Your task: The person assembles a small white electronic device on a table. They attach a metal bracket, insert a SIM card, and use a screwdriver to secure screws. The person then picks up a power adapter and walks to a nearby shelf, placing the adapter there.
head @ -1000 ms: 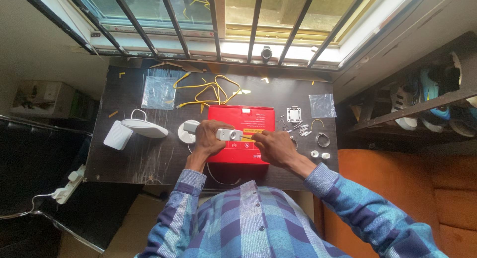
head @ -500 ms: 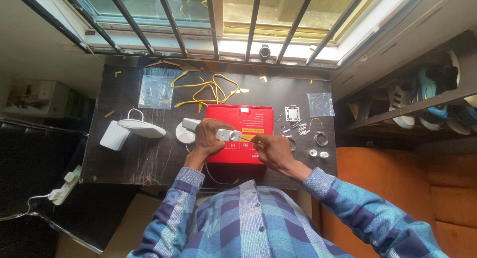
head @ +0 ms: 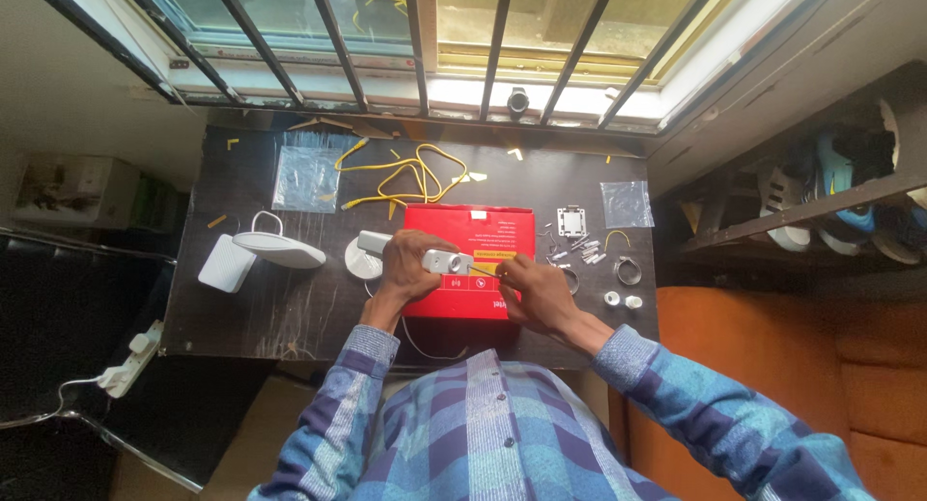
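Bare table (head: 290,308) left of hands; screws (head: 579,250) crowd right, yellow cables (head: 410,178) behind.

Red box (head: 488,233), yellow cable (head: 410,178), blue plaid sleeve (head: 695,404).

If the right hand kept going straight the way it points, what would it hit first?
The right hand points left, so it would likely meet the small white device held by the left hand, above the red box; depth is unclear.

Place: a home room serving as a workbench.
Upper frame: barred window (head: 425,38).
Right edge: shoe rack (head: 821,192), orange seat (head: 772,366).
Centre: dark table (head: 290,308) carrying yellow wires (head: 410,178).
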